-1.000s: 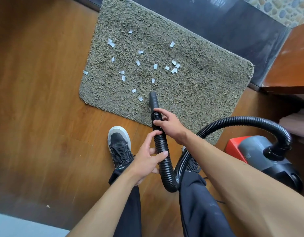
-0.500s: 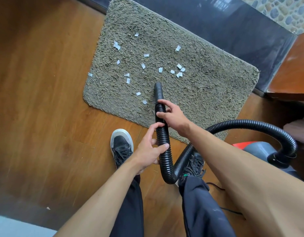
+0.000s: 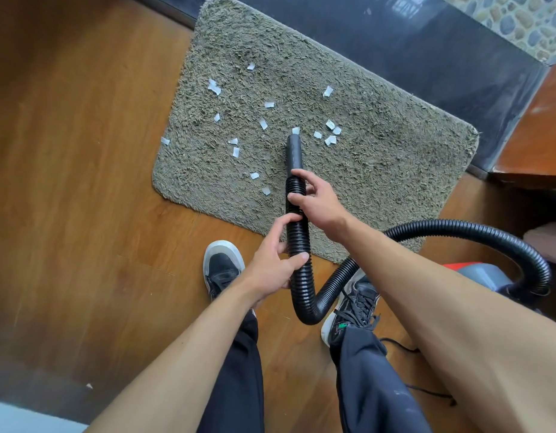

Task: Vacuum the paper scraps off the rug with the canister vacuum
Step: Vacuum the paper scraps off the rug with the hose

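A shaggy grey-green rug (image 3: 379, 145) lies on the wooden floor with several white paper scraps (image 3: 264, 124) strewn over its left and middle. The black ribbed vacuum hose (image 3: 297, 239) runs up from between my feet; its smooth nozzle tip (image 3: 294, 150) rests on the rug just below one scrap (image 3: 296, 130). My right hand (image 3: 317, 201) grips the hose near the nozzle. My left hand (image 3: 275, 267) grips it lower down. The hose loops right to the red and grey canister (image 3: 479, 273), partly hidden by my right arm.
A dark tiled step (image 3: 426, 51) borders the rug's far side, with a wooden ledge (image 3: 539, 132) at the right. My two black shoes (image 3: 222, 267) stand on the floor at the rug's near edge. A black cord (image 3: 426, 392) trails behind my right leg.
The nozzle has slid forward up the rug toward the middle scraps, both hands moving with it. The scrap that lay ahead of the nozzle is no longer visible.
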`<state>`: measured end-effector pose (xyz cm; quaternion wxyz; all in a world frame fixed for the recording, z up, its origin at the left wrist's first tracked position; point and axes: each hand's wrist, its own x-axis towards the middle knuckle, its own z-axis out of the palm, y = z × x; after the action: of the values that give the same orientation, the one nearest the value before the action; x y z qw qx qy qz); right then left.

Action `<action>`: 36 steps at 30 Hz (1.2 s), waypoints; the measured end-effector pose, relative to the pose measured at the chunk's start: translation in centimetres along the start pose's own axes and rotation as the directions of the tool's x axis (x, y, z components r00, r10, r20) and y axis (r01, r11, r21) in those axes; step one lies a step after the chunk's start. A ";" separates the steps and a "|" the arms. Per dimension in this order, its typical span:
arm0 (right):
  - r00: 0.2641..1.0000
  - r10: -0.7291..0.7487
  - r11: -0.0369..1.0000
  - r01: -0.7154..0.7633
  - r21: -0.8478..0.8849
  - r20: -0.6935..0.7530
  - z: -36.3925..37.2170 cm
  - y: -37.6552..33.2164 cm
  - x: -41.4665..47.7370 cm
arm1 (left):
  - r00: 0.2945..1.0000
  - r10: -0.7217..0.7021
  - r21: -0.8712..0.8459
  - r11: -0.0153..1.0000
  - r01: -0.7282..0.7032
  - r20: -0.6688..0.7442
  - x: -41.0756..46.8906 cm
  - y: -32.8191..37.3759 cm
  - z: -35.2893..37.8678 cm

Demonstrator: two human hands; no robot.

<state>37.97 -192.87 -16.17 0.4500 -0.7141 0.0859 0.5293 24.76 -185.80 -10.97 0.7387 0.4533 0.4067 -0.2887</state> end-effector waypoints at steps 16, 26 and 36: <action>0.998 0.010 0.998 -0.005 0.069 -0.068 -2.1 1.6 -0.5 | 0.999 -0.014 0.055 0.998 0.012 0.036 0.6 0.2 1.8; 0.994 -0.013 0.994 0.025 0.108 -0.110 -4.1 2.0 0.1 | 0.999 0.000 0.089 0.996 -0.004 0.052 1.4 1.5 3.1; 0.989 0.000 0.987 0.023 0.157 -0.147 -5.2 4.0 -0.8 | 0.995 -0.033 0.118 0.993 0.022 0.089 1.4 0.7 4.3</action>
<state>38.81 -199.27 -17.54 0.5008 -0.7135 0.1565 0.4644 27.52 -189.50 -10.72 0.7245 0.4767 0.3613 -0.3425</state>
